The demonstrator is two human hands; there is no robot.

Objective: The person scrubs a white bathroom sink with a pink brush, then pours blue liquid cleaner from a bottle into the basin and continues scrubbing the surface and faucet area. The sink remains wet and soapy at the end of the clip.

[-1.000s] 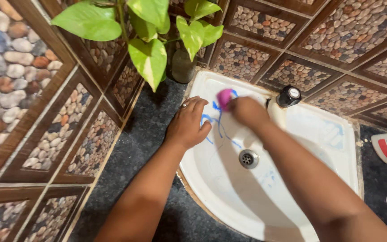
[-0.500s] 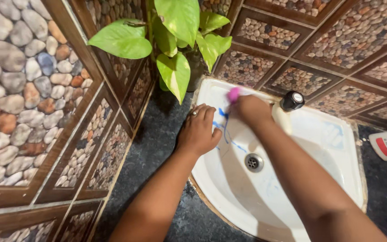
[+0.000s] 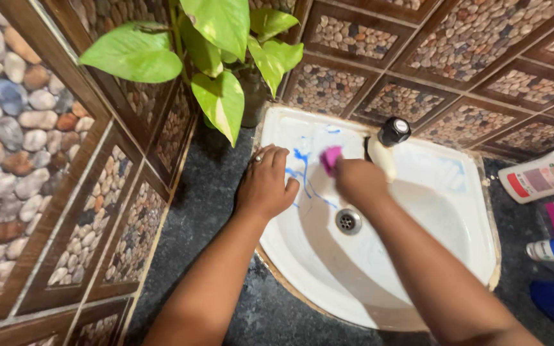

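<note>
A pink sponge (image 3: 331, 158) was gripped in the closed right hand (image 3: 358, 181) and pressed against the inner wall of the white sink (image 3: 444, 211), on blue streaks (image 3: 302, 168). The left hand (image 3: 265, 183) was laid flat and open on the sink's rim, just beside the right. A drain (image 3: 348, 221) was seen below the right hand, a black tap knob (image 3: 394, 131) just beyond it.

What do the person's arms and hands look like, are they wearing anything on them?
Both arms are bare from the frame edge down to the wrists, with no sleeves, gloves, watch or bracelets in view. The left hand wears a small ring on one finger. The right hand shows no ring or other jewellery from this angle.
</note>
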